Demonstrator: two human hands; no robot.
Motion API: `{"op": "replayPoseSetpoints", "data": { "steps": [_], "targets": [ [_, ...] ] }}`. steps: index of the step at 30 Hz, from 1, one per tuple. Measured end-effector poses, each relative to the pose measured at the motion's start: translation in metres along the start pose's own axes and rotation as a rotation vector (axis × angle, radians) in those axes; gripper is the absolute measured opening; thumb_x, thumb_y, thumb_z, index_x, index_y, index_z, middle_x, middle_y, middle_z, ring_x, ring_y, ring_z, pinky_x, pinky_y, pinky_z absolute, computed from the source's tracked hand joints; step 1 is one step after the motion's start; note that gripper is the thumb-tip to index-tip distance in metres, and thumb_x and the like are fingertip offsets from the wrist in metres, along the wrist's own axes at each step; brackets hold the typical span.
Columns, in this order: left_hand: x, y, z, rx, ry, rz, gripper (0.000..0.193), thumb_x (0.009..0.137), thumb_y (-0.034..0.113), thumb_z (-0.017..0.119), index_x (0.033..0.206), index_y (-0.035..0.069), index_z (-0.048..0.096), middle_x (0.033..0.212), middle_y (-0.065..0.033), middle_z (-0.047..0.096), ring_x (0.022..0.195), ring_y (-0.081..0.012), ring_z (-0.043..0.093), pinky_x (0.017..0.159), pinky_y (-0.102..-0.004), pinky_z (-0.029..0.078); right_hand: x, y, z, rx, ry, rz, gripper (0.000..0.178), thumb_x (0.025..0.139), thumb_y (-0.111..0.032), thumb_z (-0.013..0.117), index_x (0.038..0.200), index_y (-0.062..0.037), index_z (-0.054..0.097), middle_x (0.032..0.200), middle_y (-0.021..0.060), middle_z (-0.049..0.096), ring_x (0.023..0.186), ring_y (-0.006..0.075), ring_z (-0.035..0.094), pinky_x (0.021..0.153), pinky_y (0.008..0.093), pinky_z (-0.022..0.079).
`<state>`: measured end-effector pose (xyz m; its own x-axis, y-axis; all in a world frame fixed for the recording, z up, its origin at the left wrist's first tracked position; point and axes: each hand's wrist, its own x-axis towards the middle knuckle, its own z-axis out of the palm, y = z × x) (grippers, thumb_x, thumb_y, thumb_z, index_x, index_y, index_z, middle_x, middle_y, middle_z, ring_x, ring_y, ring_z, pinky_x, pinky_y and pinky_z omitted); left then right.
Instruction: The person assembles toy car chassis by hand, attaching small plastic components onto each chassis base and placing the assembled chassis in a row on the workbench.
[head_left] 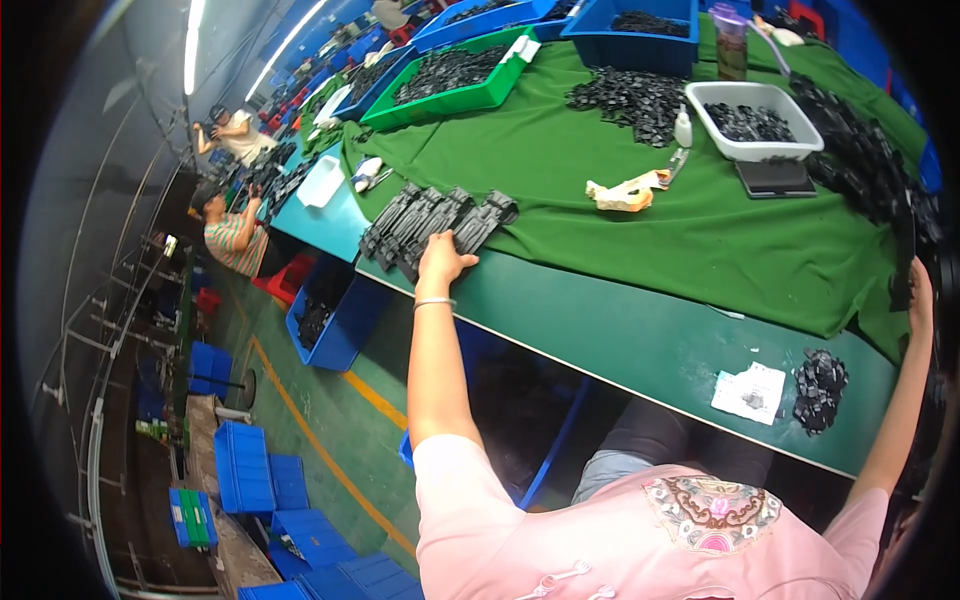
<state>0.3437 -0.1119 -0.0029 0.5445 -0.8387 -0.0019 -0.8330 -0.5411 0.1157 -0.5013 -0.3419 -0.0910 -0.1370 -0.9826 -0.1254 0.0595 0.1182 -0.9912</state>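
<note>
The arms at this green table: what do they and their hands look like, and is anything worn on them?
Bare forearms come out of short, pale pink sleeves. The left hand and right hand show no gloves; a thin, silvery band circles the left wrist.

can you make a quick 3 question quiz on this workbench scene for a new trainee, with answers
1. Multiple choice: what is the person's left hand touching?
a) a white rectangular plastic tub
b) long black plastic parts laid side by side
c) a green rectangular plastic crate

2. True or false: a bottle with a purple lid stands to the right of a blue rectangular plastic bin holding black pieces.

3. Fill in the blank: on the bare green tabletop, a small heap of black pieces lies just right of a flat ____ sheet.

Key: 1) b; 2) true; 3) white
</note>
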Motion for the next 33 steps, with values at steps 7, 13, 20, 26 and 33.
{"op": "replayPoseSetpoints", "data": {
  "steps": [7, 13, 20, 26, 33],
  "targets": [
    [-0.061, 0.047, 0.016, -0.611, 0.352, 0.303, 0.027, 0.075, 0.01, 0.058, 0.099, -0.001, 0.052, 0.095, -0.0134, 0.056, 0.088, -0.0235, 0.055, 0.077, -0.0318, 0.043, -0.239, -0.097, 0.149, -0.292, 0.083, -0.368, 0.046, 0.075, -0.029, 0.051, 0.114, -0.0047, 0.044, 0.1, 0.0022, 0.047, 0.083, 0.0074, 0.042, 0.071, 0.0189, 0.034],
    [-0.211, 0.23, 0.029, -1.384, -0.7, 0.777, 0.06, 0.071, 0.013, 0.062, 0.123, 0.003, 0.034, 0.123, -0.0118, 0.04, 0.114, -0.0226, 0.039, 0.092, -0.0352, 0.032, -0.321, -0.089, 0.25, -0.658, 0.059, -0.822, 0.036, 0.057, 0.007, 0.054, 0.092, -0.0035, 0.052, 0.101, 0.0123, 0.046, 0.095, 0.0267, 0.046, 0.08, 0.0325, 0.04],
    [-0.258, 0.301, 0.024, -1.871, -1.125, 0.645, 0.067, 0.079, 0.02, 0.054, 0.131, 0.005, 0.014, 0.127, -0.0118, 0.032, 0.115, -0.0204, 0.034, 0.096, -0.0329, 0.028, -0.36, -0.072, 0.283, -0.787, -0.096, -0.927, 0.04, 0.053, 0.004, 0.062, 0.092, -0.0044, 0.054, 0.106, 0.0108, 0.046, 0.089, 0.0278, 0.046, 0.074, 0.0338, 0.041],
    [-0.255, 0.293, 0.02, -1.914, -1.169, 0.364, 0.047, 0.084, 0.014, 0.04, 0.125, -0.002, 0.026, 0.121, -0.0173, 0.04, 0.11, -0.0224, 0.042, 0.094, -0.0327, 0.032, -0.359, -0.076, 0.264, -0.518, -0.344, -0.845, 0.034, 0.059, 0.004, 0.062, 0.091, -0.0028, 0.054, 0.101, 0.0088, 0.052, 0.086, 0.0241, 0.049, 0.073, 0.0339, 0.042],
    [-0.232, 0.281, -0.005, -0.997, -1.479, 0.837, 0.026, 0.079, 0.016, 0.05, 0.095, -0.004, 0.052, 0.083, -0.0073, 0.06, 0.074, -0.0154, 0.056, 0.069, -0.0272, 0.045, -0.339, -0.092, 0.258, -0.393, -0.24, -0.647, 0.05, 0.064, -0.009, 0.064, 0.111, -0.0052, 0.047, 0.103, 0.0071, 0.053, 0.089, 0.0214, 0.051, 0.077, 0.0283, 0.039]
  ]
}}
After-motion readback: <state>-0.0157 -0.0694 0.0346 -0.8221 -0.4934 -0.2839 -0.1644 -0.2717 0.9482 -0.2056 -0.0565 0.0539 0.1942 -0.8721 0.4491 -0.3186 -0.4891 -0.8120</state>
